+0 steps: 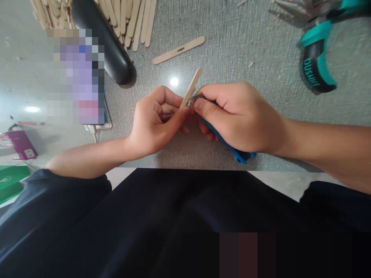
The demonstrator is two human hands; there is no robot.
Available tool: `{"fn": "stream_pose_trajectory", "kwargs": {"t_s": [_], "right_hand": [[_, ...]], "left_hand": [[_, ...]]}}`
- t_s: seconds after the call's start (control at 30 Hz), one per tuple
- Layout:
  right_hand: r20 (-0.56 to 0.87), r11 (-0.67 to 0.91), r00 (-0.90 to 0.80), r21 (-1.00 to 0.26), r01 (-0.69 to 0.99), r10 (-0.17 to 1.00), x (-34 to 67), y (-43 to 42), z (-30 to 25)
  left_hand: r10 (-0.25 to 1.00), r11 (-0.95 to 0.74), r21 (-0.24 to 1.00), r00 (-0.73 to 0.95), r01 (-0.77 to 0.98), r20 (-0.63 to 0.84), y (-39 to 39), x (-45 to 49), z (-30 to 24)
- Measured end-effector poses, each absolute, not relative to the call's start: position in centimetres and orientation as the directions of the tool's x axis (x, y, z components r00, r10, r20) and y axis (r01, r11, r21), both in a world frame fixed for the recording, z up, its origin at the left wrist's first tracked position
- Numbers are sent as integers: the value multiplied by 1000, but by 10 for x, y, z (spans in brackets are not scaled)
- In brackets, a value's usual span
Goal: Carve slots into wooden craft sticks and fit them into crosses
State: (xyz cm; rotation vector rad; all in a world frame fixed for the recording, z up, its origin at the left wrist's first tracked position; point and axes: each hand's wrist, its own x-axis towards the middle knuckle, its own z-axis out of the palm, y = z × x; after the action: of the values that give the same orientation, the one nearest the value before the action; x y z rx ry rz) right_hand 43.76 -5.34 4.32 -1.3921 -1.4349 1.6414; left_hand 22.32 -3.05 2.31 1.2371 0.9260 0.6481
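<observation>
Between the thumb and fingers of my left hand a wooden craft stick is pinched, its free end slanting up and to the right. My right hand is closed round a blue-handled utility knife, thumb near the front. Its short metal blade meets the stick's edge, close to my left fingertips. Just beyond my hands lies another craft stick with a small slot cut in its middle. My fingers cover the lower part of the held stick.
Many loose craft sticks are heaped at the back left, beside a black oblong case. A phone with a blurred screen and cable lies nearer. Teal-and-black pliers rest at the right. The grey table's front edge runs close to my body.
</observation>
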Motion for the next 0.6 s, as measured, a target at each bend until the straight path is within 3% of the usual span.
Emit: {"fn": "stream_pose_trajectory", "kwargs": {"t_s": [0.2, 0.37, 0.53, 0.6], "right_hand": [[-344, -283, -268, -928, 241, 900, 436, -56, 47], [-462, -406, -317, -885, 227, 828, 436, -57, 49], [-392, -309, -259, -900, 308, 883, 435, -54, 49], [-463, -380, -279, -873, 306, 841, 434, -51, 50]], "left_hand": [[854, 121, 983, 489, 141, -175, -36, 219, 15], [851, 61, 983, 505, 176, -143, -36, 219, 15], [860, 8, 980, 499, 198, -108, -36, 218, 13], [857, 10, 978, 502, 209, -116, -37, 215, 11]]}}
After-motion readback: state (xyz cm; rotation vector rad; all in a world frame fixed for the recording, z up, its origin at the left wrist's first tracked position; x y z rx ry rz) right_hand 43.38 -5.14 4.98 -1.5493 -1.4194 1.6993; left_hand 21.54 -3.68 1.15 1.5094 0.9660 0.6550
